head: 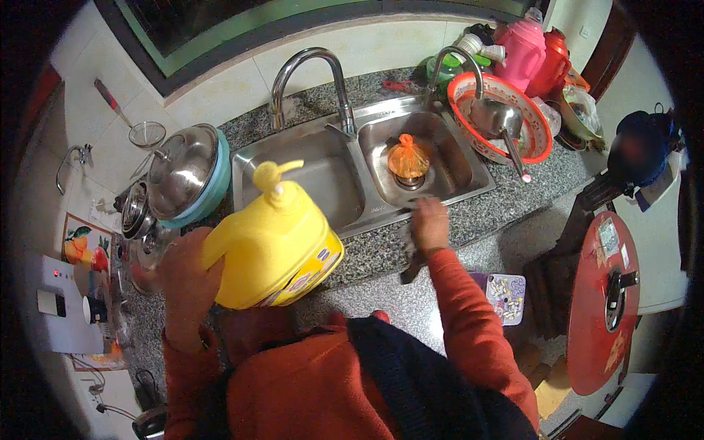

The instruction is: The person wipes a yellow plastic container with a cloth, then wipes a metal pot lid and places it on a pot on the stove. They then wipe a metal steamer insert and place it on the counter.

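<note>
My left hand point(190, 280) grips the handle of a large yellow plastic pump bottle point(269, 247), tilted over the counter's front edge by the left sink basin point(313, 181). Its pump head leans towards the basin. My right hand point(432, 224) is closed on a dark cloth point(410, 253) at the front rim of the right sink basin point(448, 159); the cloth hangs over the counter edge, and its exact kind is hard to tell. A knotted orange plastic bag point(408, 157) sits over the drain in the right basin.
Chrome faucets point(342, 104) arch over the sinks. Bowls with a steel lid point(184, 170) stand at the left. On the right are a red-rimmed enamel basin point(544, 140) holding a steel ladle point(498, 121), and thermos flasks point(522, 52). A round red board point(597, 308) stands lower right.
</note>
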`<state>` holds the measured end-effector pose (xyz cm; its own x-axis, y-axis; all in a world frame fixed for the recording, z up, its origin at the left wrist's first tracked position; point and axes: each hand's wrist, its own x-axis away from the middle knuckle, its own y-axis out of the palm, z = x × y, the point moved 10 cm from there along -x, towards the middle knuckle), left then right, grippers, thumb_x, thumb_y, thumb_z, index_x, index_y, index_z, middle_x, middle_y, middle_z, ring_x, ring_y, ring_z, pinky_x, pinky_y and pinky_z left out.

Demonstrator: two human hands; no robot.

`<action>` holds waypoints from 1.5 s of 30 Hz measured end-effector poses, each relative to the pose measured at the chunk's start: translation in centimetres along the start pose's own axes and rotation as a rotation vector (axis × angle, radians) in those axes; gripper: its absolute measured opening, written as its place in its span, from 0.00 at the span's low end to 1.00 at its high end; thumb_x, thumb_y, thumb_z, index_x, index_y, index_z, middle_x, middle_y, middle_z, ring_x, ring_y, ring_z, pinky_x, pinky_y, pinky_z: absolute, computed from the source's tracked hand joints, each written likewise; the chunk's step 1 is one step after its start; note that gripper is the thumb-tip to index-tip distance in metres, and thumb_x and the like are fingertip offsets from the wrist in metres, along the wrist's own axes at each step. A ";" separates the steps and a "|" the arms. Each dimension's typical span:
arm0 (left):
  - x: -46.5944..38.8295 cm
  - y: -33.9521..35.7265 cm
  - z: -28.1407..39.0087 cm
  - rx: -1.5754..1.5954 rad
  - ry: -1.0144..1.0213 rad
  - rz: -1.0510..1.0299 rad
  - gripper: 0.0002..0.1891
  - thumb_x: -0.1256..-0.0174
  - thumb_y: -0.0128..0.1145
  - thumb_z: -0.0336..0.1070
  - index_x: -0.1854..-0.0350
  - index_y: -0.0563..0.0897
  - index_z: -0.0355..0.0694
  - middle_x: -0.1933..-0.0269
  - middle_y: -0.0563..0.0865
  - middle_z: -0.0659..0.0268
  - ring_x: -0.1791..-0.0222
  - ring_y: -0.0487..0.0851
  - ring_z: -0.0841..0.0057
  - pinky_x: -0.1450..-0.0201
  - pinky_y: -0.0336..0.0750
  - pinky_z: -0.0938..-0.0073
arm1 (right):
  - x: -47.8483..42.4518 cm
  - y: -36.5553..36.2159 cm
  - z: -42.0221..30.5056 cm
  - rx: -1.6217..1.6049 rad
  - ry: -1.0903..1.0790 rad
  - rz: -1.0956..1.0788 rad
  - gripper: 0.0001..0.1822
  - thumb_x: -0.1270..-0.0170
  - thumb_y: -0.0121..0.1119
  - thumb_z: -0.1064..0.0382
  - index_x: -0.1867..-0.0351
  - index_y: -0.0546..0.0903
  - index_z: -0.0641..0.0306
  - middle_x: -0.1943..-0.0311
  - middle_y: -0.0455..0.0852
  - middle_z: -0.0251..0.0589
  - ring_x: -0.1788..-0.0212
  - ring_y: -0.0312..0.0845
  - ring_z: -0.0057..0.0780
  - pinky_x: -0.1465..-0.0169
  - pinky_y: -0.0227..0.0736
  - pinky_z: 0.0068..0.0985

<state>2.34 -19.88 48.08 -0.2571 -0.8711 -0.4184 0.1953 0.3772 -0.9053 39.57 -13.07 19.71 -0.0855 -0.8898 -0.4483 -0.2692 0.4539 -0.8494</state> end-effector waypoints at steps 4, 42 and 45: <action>-0.7 0.9 2.7 0.079 0.026 -0.031 0.15 0.47 0.62 0.37 0.56 0.79 0.43 0.66 0.83 0.58 0.65 0.81 0.55 0.63 0.74 0.57 | 1.7 -2.7 1.0 -0.038 0.039 0.256 0.10 0.48 0.54 0.70 0.62 0.79 0.65 0.61 0.80 0.48 0.56 0.74 0.48 0.51 0.68 0.43; -4.9 11.0 7.3 1.615 -0.541 -0.210 0.24 0.25 0.41 0.54 0.47 0.78 0.36 0.53 0.83 0.64 0.52 0.79 0.78 0.45 0.71 0.74 | -1.3 -19.5 -22.5 -1.145 -0.258 0.166 0.16 0.33 0.51 0.61 0.80 0.77 0.66 0.79 0.77 0.37 0.76 0.70 0.26 0.68 0.65 0.28; -4.6 11.9 7.0 1.590 -0.524 -0.213 0.33 0.27 0.36 0.63 0.50 0.79 0.33 0.53 0.83 0.62 0.55 0.79 0.78 0.48 0.72 0.75 | -4.8 -19.8 -17.4 -1.382 0.270 0.309 0.21 0.25 0.40 0.52 0.57 0.80 0.67 0.69 0.82 0.32 0.67 0.77 0.21 0.62 0.73 0.25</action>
<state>12.48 -13.61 39.79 -0.1468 -0.9876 0.0557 0.9770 -0.1360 0.1643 28.57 -18.61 43.52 -0.4443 -0.8192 -0.3626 -0.8898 0.3563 0.2852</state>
